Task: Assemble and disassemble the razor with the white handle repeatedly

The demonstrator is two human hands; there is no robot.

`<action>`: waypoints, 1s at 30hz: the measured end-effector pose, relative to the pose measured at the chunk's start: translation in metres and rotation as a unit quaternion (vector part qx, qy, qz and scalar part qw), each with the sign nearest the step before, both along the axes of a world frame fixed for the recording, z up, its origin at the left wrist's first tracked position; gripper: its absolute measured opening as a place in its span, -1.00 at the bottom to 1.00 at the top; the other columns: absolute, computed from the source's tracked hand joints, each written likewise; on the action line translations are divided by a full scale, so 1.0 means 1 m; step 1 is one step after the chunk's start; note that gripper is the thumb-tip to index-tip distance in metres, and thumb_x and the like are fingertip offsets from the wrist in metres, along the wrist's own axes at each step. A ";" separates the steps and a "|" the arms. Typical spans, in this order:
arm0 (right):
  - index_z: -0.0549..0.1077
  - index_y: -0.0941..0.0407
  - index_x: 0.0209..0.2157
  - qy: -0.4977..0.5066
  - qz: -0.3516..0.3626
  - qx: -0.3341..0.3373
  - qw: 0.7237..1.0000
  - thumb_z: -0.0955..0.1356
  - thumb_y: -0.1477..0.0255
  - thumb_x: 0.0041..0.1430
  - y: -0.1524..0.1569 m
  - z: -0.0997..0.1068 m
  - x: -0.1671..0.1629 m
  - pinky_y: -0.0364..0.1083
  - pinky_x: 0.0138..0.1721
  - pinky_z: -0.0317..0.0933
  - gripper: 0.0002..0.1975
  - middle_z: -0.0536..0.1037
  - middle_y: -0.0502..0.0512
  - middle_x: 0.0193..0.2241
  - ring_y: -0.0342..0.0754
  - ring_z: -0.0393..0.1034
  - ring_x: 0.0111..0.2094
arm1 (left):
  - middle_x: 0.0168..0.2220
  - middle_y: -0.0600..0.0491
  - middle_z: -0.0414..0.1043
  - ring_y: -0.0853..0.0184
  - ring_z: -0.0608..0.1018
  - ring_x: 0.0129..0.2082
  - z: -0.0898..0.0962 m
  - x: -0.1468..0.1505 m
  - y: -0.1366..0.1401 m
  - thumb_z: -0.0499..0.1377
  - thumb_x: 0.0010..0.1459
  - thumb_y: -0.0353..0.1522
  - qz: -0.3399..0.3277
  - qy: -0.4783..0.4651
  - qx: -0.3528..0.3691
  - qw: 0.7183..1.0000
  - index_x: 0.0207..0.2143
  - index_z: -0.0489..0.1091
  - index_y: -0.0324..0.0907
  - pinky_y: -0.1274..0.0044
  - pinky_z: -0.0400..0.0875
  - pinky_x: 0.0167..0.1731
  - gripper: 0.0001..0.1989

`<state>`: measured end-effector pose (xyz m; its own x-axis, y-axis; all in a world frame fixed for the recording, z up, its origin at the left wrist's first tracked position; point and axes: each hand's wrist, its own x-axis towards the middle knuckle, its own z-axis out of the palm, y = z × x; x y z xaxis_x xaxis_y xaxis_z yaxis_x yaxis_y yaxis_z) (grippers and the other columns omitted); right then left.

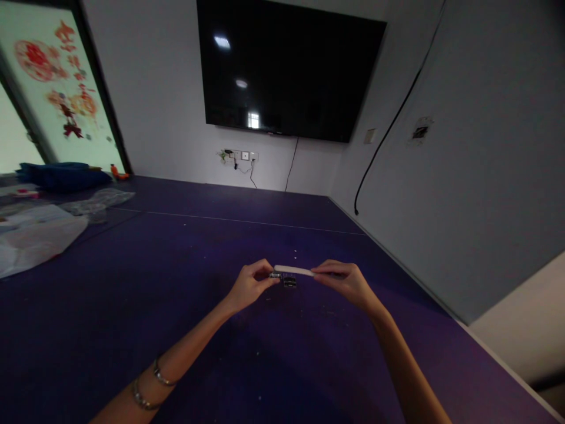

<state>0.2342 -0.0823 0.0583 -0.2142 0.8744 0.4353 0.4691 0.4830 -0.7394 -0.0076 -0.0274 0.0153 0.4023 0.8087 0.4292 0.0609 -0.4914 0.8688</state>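
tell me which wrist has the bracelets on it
The left wrist, low at the frame's left, wears two bracelets. The right wrist is bare. Both hands hold a white strip.

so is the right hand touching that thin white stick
Touching: the head view shows the right hand pinching one end of the thin white stick between fingertips.

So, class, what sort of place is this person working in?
Probably a meeting or activity room: a big dark screen on the wall, wall sockets below it, and a large purple table.
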 end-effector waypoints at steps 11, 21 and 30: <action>0.58 0.07 -0.34 0.015 0.008 -0.016 1.000 0.40 0.29 0.00 0.004 -0.005 0.003 -0.10 -0.36 0.25 -0.80 0.55 0.11 -0.37 -0.04 0.41 -0.33 | -0.54 0.16 0.33 0.46 0.39 -0.50 -0.001 0.000 -0.001 0.24 -0.03 -0.36 -0.012 -0.016 -0.025 0.999 -0.53 0.28 -0.22 0.60 0.26 -0.43 -0.82; 0.59 0.08 -0.35 0.049 0.023 -0.046 0.997 0.42 0.28 -0.04 0.012 -0.015 0.007 -0.11 -0.36 0.27 -0.79 0.56 0.12 -0.36 -0.05 0.42 -0.35 | -0.54 0.17 0.33 0.46 0.39 -0.49 -0.005 0.001 0.004 0.26 -0.05 -0.36 -0.013 -0.028 -0.037 0.999 -0.52 0.28 -0.22 0.60 0.24 -0.43 -0.81; 0.58 0.09 -0.35 0.063 0.029 -0.066 0.995 0.43 0.31 -0.05 0.016 -0.020 0.007 -0.11 -0.34 0.27 -0.80 0.56 0.11 -0.36 -0.06 0.43 -0.34 | -0.55 0.17 0.32 0.46 0.38 -0.51 -0.008 0.001 0.007 0.26 -0.06 -0.35 -0.011 -0.032 -0.037 0.999 -0.52 0.28 -0.22 0.61 0.23 -0.45 -0.81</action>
